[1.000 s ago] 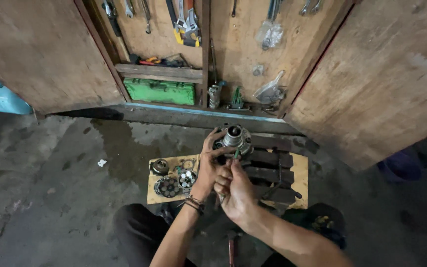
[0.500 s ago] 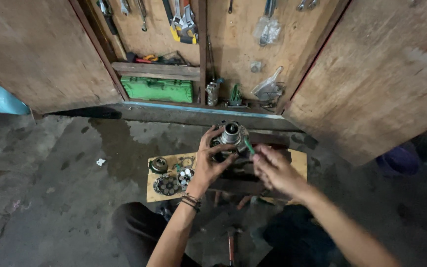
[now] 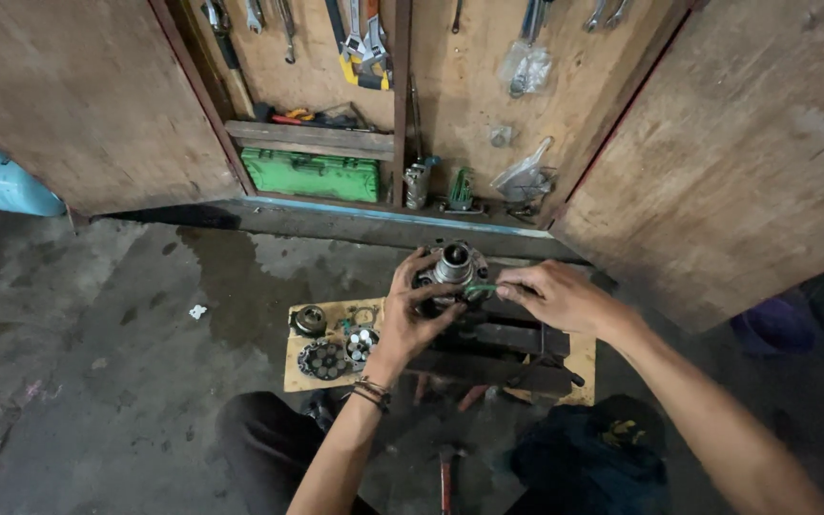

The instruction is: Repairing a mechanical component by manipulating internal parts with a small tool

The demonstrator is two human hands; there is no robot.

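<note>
Two hands at work over one metal hub, held up above a plywood board on the concrete floor.

Item 1, left hand: fingers wrapped round the hub from its 7 o'clock side, grasping the hub body; beaded bracelet at the wrist.

Item 2, right hand: at 3 o'clock of the hub, fingers pinched on a small green tool whose tip meets the hub's side.

Item 3, hub: round, grey, open bore facing up, near picture centre, over the board's far edge.

Item 4, board: round metal parts at its 9 o'clock end, including a toothed disc, a small drum and a bearing-like piece; dark metal bars at its 3 o'clock end.

Item 5, wooden cabinet at 12 o'clock, doors open: wrenches hung on the back panel, green case on the lower shelf, plastic bags to its 3 o'clock.

Item 6, blue cylinder at 9 o'clock of the cabinet.
</note>
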